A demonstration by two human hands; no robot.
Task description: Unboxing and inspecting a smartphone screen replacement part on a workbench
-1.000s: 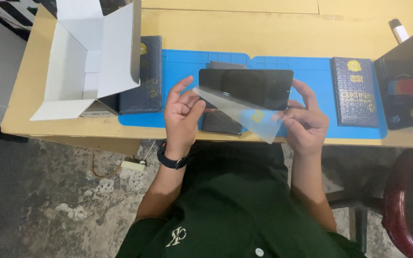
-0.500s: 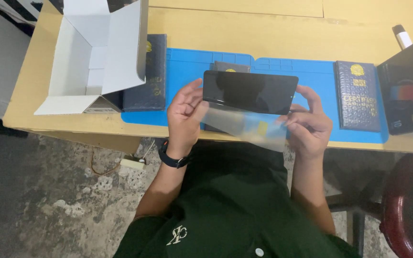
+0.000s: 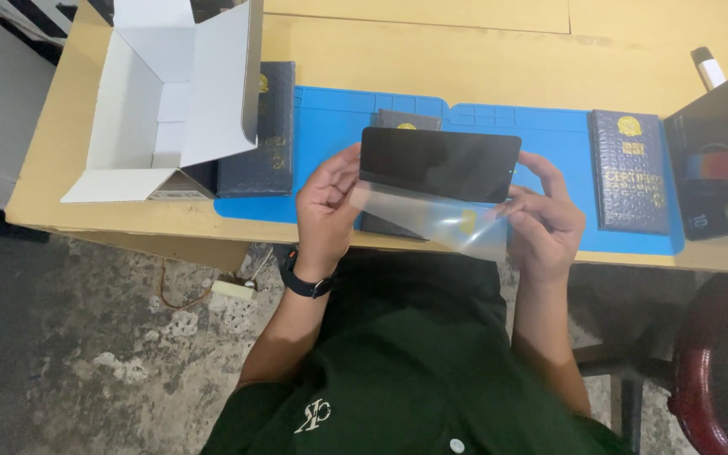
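Far left of your left hand (image 3: 328, 205), an open white box (image 3: 162, 93) sits on the bench (image 3: 431, 50), a dark booklet (image 3: 259, 126) just beside it on the blue mat (image 3: 330, 126). Your left hand is clamped on the phone's (image 3: 440, 163) left end, thumb on the near side, fingers behind, with a watch (image 3: 301, 278) on that wrist. The phone is held off the mat, between both hands, screen up and level. A clear film (image 3: 431, 217) hangs from its near edge, peeled and sagging toward you. Your right hand (image 3: 545, 223) is pinched on the film's right corner, fingertips also at the phone's right end. Beyond it lie a second booklet (image 3: 629, 168), then a dark box (image 3: 718, 168).

Risks, as a judgement: the film looks limp, so it could fold onto itself or pick up dust. The phone is held only by its ends, so a slip of the left hand could drop it on the mat. Pulling the film unevenly could crease it.
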